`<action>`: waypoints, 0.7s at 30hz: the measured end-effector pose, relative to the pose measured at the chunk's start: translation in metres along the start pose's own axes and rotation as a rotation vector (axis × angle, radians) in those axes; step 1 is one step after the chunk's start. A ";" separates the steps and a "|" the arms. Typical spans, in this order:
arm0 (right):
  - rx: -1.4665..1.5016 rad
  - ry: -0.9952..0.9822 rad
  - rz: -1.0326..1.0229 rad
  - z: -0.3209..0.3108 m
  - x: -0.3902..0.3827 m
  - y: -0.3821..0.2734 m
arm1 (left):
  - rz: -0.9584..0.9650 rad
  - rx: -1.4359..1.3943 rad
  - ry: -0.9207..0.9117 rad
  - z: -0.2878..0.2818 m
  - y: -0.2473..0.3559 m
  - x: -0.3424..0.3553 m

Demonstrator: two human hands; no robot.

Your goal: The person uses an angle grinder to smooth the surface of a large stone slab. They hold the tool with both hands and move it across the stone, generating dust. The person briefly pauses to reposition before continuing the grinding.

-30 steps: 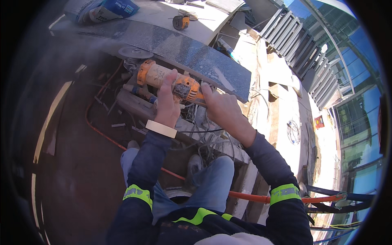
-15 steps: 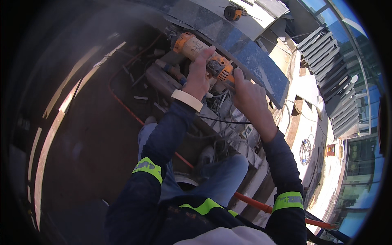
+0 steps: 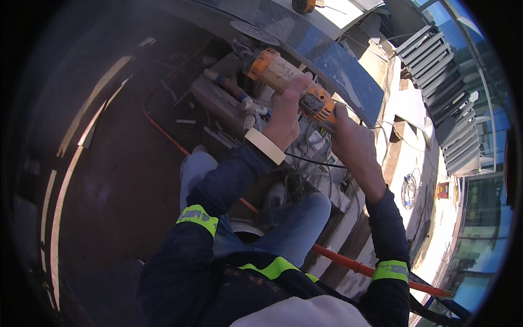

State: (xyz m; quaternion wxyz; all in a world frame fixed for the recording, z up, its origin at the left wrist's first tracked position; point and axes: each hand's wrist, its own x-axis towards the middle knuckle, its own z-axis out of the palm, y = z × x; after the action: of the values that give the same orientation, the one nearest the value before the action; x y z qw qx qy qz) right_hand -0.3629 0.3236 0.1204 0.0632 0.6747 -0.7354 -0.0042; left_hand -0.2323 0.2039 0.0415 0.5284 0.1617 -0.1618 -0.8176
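An orange angle grinder (image 3: pixel 280 72) lies across the middle of the view, with its disc (image 3: pixel 255 31) at the lower edge of a dark speckled stone slab (image 3: pixel 340 62); I cannot tell if they touch. My left hand (image 3: pixel 284 117) is closed round the grinder's body, with a cream ring like a tape roll (image 3: pixel 264 146) on that wrist. Behind it, at the tool's rear end, my right hand (image 3: pixel 354 150) grips the same grinder. Pale dust hazes the area left of the disc. Another cylindrical tool (image 3: pixel 220 82) lies below the grinder.
Offcuts and cables (image 3: pixel 321 180) are piled under the slab. A red hose (image 3: pixel 354 266) runs past my legs on the right. Pale strips (image 3: pixel 71 169) lie to the left, an orange-black tool (image 3: pixel 302 5) at the top. Stacked grey bars (image 3: pixel 436 76) stand before glass panels at right.
The view has shifted, so grinder, slab and both hands now appear higher and further right. The blue bag at top left has left the view. Both hands still hold the grinder.
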 end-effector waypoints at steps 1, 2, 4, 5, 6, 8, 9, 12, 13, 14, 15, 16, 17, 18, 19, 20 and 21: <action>0.007 0.004 0.002 0.000 -0.004 0.003 | -0.005 -0.019 0.003 0.003 -0.002 -0.004; 0.007 0.003 0.004 0.000 -0.006 0.005 | -0.016 -0.023 0.002 0.005 -0.003 -0.008; 0.002 0.004 0.012 -0.001 -0.012 0.009 | -0.039 -0.033 -0.003 0.011 -0.006 -0.014; -0.004 0.013 0.007 -0.001 -0.013 0.011 | -0.029 -0.031 -0.003 0.012 -0.008 -0.015; -0.010 0.023 -0.002 -0.001 -0.014 0.013 | -0.016 -0.029 -0.002 0.013 -0.009 -0.015; -0.022 0.036 -0.015 0.000 -0.015 0.016 | -0.002 -0.028 0.002 0.014 -0.012 -0.017; -0.029 0.040 -0.021 0.001 -0.015 0.017 | 0.001 -0.030 0.003 0.015 -0.012 -0.017; -0.034 0.021 -0.008 0.001 -0.016 0.020 | 0.024 -0.006 0.009 0.016 -0.015 -0.018; -0.033 0.009 0.002 0.001 -0.016 0.020 | 0.033 0.006 0.011 0.016 -0.017 -0.018; -0.032 0.008 -0.001 0.002 -0.016 0.022 | 0.033 0.009 0.002 0.015 -0.018 -0.018; -0.032 0.007 -0.002 0.004 -0.018 0.023 | 0.030 0.012 -0.006 0.014 -0.020 -0.019; -0.031 0.005 -0.004 0.005 -0.019 0.025 | 0.027 0.014 -0.015 0.014 -0.021 -0.019; -0.024 0.013 -0.006 0.006 -0.019 0.025 | 0.020 0.019 -0.014 0.013 -0.021 -0.018; -0.019 0.021 -0.009 0.006 -0.020 0.026 | 0.012 0.021 -0.015 0.013 -0.022 -0.018; -0.015 0.029 -0.011 0.006 -0.020 0.025 | 0.004 0.023 -0.015 0.012 -0.023 -0.017; -0.011 0.028 -0.009 0.006 -0.019 0.025 | 0.006 0.025 -0.020 0.011 -0.022 -0.016; -0.006 0.027 -0.011 0.006 -0.016 0.023 | 0.011 0.027 -0.022 0.010 -0.021 -0.014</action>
State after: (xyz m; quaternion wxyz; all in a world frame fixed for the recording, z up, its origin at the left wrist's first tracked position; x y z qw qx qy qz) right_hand -0.3853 0.3413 0.1151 0.0753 0.6786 -0.7307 0.0026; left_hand -0.2482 0.2254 0.0422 0.5289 0.1591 -0.1796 -0.8140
